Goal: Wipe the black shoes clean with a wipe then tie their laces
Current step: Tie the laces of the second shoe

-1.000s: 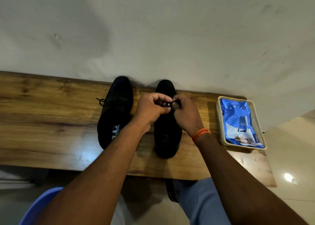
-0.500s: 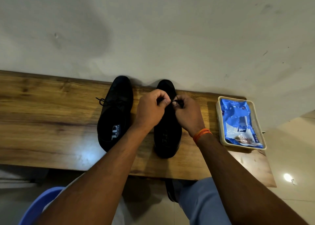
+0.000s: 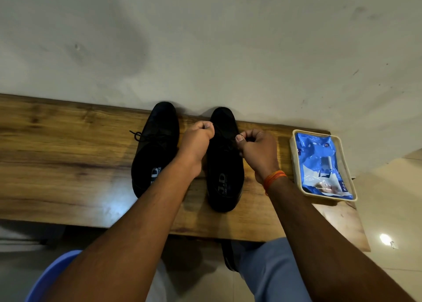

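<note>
Both hands (image 3: 228,141) pinching laces (image 3: 225,147), right shoe (image 3: 225,178)

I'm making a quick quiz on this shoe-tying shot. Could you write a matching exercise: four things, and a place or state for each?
Things:
1. left shoe
2. right shoe
3. wipes pack
4. thread band

Places or states:
A. in a pale tray
B. lace already in a bow
C. around the right wrist
D. between both hands

Pairs: 1-B, 2-D, 3-A, 4-C
</note>
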